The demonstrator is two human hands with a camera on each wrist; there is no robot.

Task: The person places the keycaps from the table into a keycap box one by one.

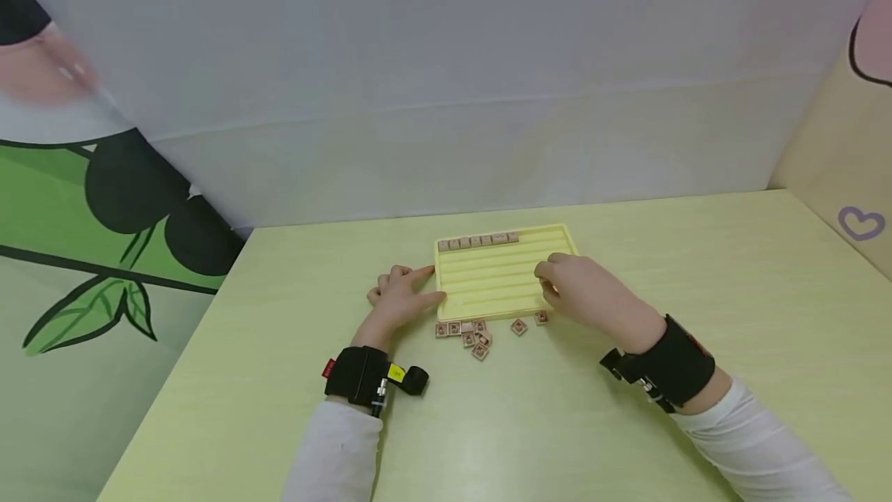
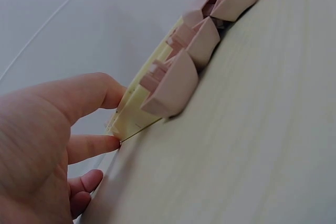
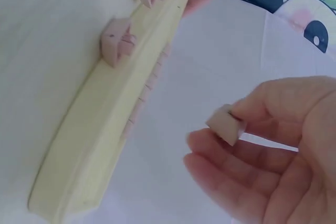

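Pale green table [image 1: 627,424] under white sheeting carries a yellow grooved tray [image 1: 496,281], its long axis running left to right, with a short row of tiles [image 1: 478,240] seated in the far groove and loose tiles [image 1: 476,335] scattered just beside the near edge. Right hand [image 1: 588,291] hovers over the tray's right half, fingers pinching one tile [image 3: 226,124] clear of the grooves, with the far row beyond and to its left. Left hand [image 1: 403,297] rests flat, fingers relaxed and, as far as the wrist view shows, fingertips touching the tray's left corner.

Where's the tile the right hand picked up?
Pinched in the right hand: the tile shows in the right wrist view, above the yellow tray.
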